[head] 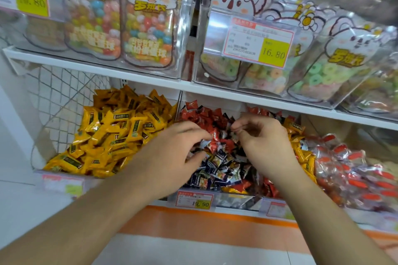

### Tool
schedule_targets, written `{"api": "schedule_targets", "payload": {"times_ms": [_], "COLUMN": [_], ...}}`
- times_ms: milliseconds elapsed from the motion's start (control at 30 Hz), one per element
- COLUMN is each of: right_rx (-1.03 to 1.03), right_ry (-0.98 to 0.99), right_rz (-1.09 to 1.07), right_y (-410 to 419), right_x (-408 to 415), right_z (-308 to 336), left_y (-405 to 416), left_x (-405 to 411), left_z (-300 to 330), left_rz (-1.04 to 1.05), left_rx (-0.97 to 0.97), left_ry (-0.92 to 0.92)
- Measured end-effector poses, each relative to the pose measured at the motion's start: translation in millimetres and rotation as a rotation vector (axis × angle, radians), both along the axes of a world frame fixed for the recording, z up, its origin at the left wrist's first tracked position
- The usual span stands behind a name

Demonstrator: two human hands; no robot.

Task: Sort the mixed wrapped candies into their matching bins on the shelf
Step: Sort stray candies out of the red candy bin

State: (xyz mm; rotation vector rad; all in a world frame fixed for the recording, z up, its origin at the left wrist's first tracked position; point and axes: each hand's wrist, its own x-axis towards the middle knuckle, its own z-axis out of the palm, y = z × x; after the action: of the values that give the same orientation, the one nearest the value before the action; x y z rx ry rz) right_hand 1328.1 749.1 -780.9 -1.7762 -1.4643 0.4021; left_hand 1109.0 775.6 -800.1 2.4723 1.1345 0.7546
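Both hands' grip in mixed candies (217,157).

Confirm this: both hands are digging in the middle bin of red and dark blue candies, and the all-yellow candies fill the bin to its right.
Wrong side. In the head view the yellow candies fill the bin left of the middle bin, where the left hand and right hand dig.

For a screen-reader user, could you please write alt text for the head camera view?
Two bare hands, the left hand and right hand, dig with curled fingers into a middle bin of mixed red and dark wrapped candies. Yellow candies fill the bin to its left; bagged sweets line the shelf above.
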Motion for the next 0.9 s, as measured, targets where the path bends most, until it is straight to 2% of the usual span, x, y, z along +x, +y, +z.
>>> {"api": "schedule_targets", "payload": {"times_ms": [100, 233, 333, 533, 767, 833, 900], "right_rx": [0.015, 0.015, -0.003, -0.034, -0.019, -0.02, -0.027], "right_ry": [-0.016, -0.03, -0.037, -0.08, -0.063, -0.071, -0.085], "right_rz": [-0.02, -0.02, -0.008, 0.015, 0.001, 0.003, 0.003], "right_y": [-2.8, -9.1, -14.2, -21.4, -24.7, -25.5, -26.1], "right_x": [5.8, 12.3, 17.3, 26.8, 37.0, 37.1, 37.4], "right_z": [0.4, 1.8, -0.4, -2.5, 1.4, 1.7, 2.0], "left_y": [0.3, 2.3, 5.3, 14.2, 19.6, 20.3, 19.4], "left_x": [26.2, 55.0, 64.0, 60.2, 57.0, 58.4, 58.8], "left_z": [-11.8, -30.3, -37.0, -34.6, -40.2, -41.5, -39.2], "left_rz": [-0.097, -0.216, -0.242, -0.115, 0.1, 0.14, 0.139], "left_rx": [-0.054, -0.145, -0.117, -0.059, 0.142, 0.169, 0.14], "left_ry": [0.011, 0.112, 0.214, 0.284, 0.381, 0.365, 0.275]}}
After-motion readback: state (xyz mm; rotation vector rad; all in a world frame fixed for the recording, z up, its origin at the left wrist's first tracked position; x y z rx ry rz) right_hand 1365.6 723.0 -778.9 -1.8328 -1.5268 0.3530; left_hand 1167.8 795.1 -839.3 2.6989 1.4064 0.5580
